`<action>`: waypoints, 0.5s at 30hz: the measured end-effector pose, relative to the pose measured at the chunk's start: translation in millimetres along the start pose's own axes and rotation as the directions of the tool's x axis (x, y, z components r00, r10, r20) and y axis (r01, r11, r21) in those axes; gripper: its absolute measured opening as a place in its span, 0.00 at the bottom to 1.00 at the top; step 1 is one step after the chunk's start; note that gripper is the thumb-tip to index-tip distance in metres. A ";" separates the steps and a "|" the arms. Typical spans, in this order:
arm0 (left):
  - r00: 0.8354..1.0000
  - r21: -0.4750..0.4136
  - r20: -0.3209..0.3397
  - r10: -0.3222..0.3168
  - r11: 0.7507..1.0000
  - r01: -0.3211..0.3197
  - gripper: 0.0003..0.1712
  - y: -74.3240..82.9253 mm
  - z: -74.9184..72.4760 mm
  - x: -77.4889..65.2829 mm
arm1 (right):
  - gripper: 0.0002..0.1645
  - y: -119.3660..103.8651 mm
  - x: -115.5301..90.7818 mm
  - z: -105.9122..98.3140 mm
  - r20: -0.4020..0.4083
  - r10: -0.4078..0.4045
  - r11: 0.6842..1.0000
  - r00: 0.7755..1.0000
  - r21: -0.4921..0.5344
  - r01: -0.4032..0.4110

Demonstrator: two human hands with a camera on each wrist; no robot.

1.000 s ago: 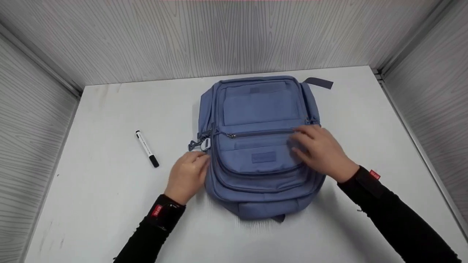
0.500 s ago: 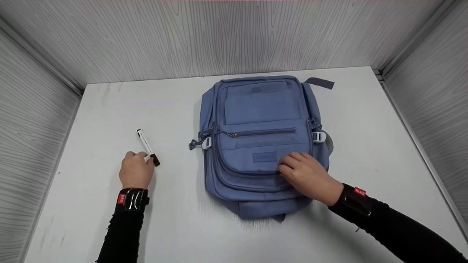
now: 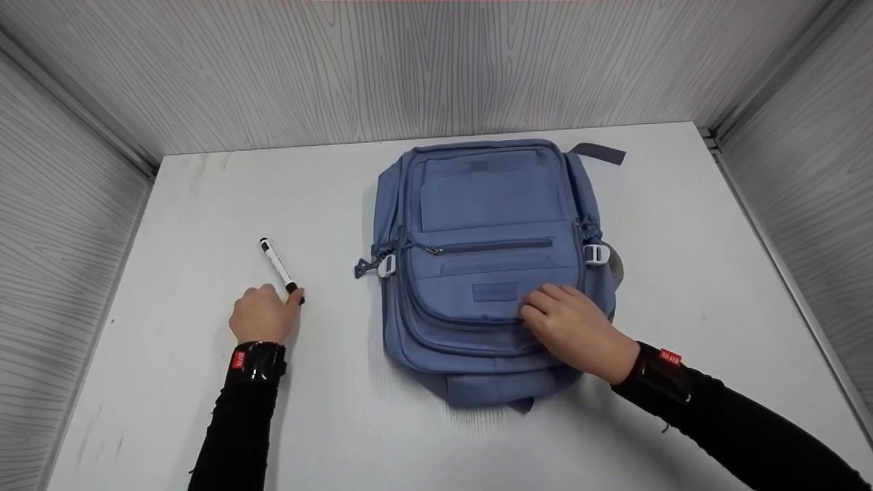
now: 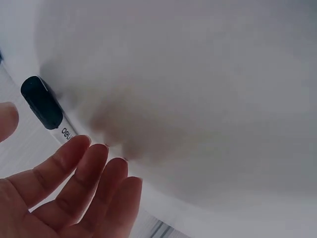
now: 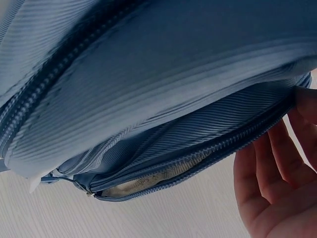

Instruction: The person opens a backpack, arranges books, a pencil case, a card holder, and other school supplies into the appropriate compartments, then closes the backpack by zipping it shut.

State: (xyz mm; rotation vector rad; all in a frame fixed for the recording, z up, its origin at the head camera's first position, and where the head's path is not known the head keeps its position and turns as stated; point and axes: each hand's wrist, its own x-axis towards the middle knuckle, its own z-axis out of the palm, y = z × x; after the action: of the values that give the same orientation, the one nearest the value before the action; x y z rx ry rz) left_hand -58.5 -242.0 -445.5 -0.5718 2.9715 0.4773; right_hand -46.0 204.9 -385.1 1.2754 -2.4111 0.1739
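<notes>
A white marker with a black cap lies on the table. My left hand is at the capped end, its thumb next to the cap. In the left wrist view, the fingers are bent only slightly and meet the barrel below the dark cap, with the thumb apart. A blue backpack lies front side up. My right hand pinches the edge of its lower front pocket. The right wrist view shows the thumb on the zippered edge and an unzipped gap with pale lining.
Grey wood-grain panels wall in the white table at the back and both sides. White buckles sit on the backpack's sides. A dark strap sticks out at its upper right.
My left hand has left the backpack's left side and moved left to the marker, which has shifted slightly. My right hand has slid down from the front zipper to the lower pocket edge.
</notes>
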 end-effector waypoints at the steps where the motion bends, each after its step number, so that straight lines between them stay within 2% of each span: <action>1: 1.000 0.009 0.002 0.001 1.000 -0.001 0.26 0.9 0.2 0.3 | 0.06 -0.2 0.1 0.0 -0.001 -0.002 1.000 1.000 0.000 0.002; 6: 1.000 0.021 -0.002 -0.005 1.000 0.005 0.17 2.8 2.5 0.0 | 0.05 -1.1 1.4 -1.2 -0.002 -0.012 1.000 1.000 -0.005 0.012; 12: 1.000 -0.039 0.026 -0.018 0.999 0.019 0.12 2.8 1.1 -0.9 | 0.06 -0.2 3.6 -6.0 0.009 -0.011 1.000 1.000 -0.002 0.011; 15: 0.999 -0.076 0.040 -0.002 0.997 0.005 0.11 0.4 -3.6 -2.3 | 0.09 1.2 5.9 -10.4 0.005 -0.006 1.000 1.000 0.014 0.006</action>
State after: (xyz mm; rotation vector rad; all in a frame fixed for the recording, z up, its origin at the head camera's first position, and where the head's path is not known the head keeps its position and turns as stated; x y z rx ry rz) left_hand -56.6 -242.0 -441.6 -0.5670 2.9252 0.5965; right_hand -46.9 204.1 -373.1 1.2904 -2.4142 0.1858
